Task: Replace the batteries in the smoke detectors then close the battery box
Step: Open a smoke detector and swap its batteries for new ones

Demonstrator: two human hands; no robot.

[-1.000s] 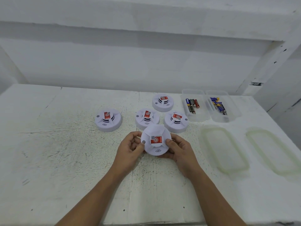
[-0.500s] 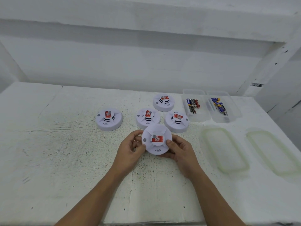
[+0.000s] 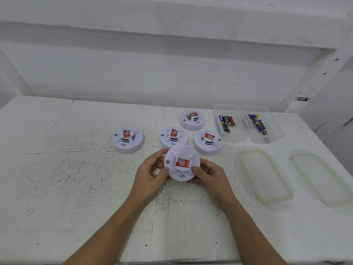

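Smoke detector, white and round with a red label on top, is held just below the centre of the frame, tilted toward the camera above the white desk. Its left edge is gripped by the left hand, the thumb curled over the rim and the fingers tucked behind. Its right edge is gripped by the right hand, the thumb pressed on the top face. Both forearms are seen rising from the bottom edge.

To the right, two cloudy lids are laid flat on the desk, the inner lid beside the outer lid.

Just beyond the held unit, the middle detector and the right detector are set close together. The lone detector is placed apart at centre left, and the far detector farther back.

At upper right, two clear open boxes are set side by side. Dark and red batteries are seen in the left box, and blue batteries in the right box.
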